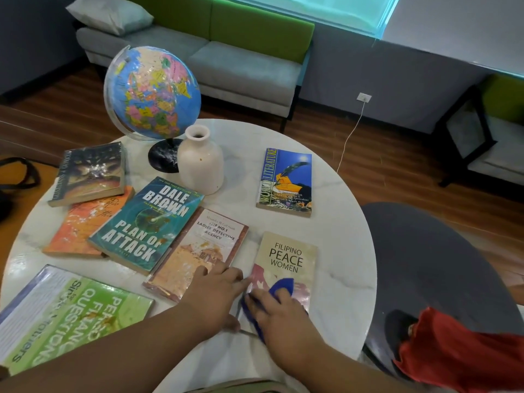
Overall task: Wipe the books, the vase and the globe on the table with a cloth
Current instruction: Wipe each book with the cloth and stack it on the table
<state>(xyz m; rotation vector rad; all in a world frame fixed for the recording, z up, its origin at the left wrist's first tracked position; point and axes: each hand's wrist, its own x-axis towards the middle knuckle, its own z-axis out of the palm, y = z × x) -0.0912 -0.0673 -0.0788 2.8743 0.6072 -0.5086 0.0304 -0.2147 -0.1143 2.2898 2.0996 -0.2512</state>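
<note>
Right hand [279,310]: curled over cloth [283,285], on beige book [286,259].
Left hand [215,285]: flat, steadying the book.
Likely pending: other books [147,225], vase [200,163], globe [153,92].

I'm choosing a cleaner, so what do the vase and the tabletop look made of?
The vase: likely glazed ceramic, cream, with a soft sheen and a thick rim. The table: polished marble or a marble-look top, white with faint grey veins and reflections.
</note>
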